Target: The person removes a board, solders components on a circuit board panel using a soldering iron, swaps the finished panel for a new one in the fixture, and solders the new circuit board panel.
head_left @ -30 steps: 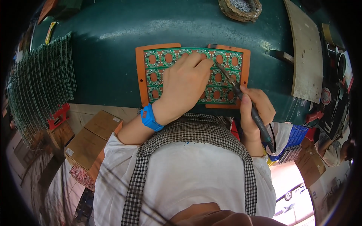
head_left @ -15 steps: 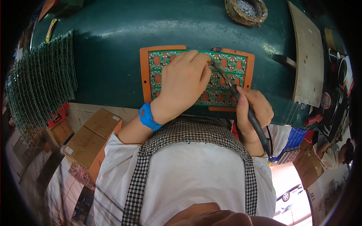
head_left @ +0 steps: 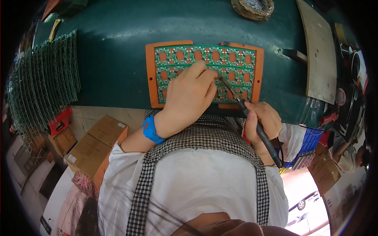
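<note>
Glossy green table (head_left: 114, 70), pale floor (head_left: 89, 114)

Your tabletop (head_left: 114, 70) gleams, smooth and glossy! The circuit-board sheet (head_left: 223, 66) shows pale, metallic-looking specks inside its smooth, matt frame (head_left: 151, 67). Your soldering iron (head_left: 266, 141) pairs a matt, plastic-looking handle with a metal shaft (head_left: 228, 85). Your apron (head_left: 197, 133) is woven cloth, your wristband (head_left: 151, 128) smooth plastic, that bowl (head_left: 252, 13) rough and crusty!

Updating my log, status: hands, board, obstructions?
Right hand gripping slim dark soldering iron, tip at green rectangular circuit panel. Panel on flat orange tray. Left hand hides part, grip unclear.
</note>
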### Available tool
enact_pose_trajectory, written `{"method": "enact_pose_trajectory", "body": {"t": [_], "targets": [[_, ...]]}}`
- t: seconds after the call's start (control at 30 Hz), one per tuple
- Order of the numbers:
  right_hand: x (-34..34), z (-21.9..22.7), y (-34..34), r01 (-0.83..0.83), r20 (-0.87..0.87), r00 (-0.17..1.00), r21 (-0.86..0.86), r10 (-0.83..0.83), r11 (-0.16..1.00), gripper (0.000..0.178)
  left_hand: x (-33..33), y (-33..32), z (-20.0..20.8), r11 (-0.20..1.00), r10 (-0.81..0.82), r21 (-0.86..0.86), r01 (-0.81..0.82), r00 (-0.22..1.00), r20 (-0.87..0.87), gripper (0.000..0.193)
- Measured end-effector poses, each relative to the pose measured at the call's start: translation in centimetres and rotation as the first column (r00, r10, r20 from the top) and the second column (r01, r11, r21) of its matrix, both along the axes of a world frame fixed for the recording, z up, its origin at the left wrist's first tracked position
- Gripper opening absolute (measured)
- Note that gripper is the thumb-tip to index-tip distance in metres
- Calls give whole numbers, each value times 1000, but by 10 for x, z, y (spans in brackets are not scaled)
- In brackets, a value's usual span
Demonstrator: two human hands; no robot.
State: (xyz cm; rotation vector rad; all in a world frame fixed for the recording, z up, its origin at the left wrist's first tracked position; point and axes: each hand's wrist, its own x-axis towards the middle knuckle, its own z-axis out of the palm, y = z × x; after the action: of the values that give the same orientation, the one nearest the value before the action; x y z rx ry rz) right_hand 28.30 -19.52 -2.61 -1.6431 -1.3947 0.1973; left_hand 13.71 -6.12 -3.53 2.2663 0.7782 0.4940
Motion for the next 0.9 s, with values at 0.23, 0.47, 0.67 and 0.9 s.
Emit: {"method": "enact_pose_trajectory", "body": {"t": [0.23,0.47,0.67,0.9], "targets": [[-8,0,-18,4,-10,1000,61,-4,998,8,-16,-17,5,988,-16,-157,13,1000,-19,9],[-17,1,-25,9,3,1000,-10,-9,1000,7,-17,-20,3,995,-95,-13,94,995,-31,7],[-24,-1,-27,28,-32,999,101,-25,995,7,-33,-24,5,988,55,-146,-58,998,-25,7],[-31,-5,-22,-21,-4,1000,55,21,998,6,-36,-24,2,999,13,-52,-13,1000,2,8]]}}
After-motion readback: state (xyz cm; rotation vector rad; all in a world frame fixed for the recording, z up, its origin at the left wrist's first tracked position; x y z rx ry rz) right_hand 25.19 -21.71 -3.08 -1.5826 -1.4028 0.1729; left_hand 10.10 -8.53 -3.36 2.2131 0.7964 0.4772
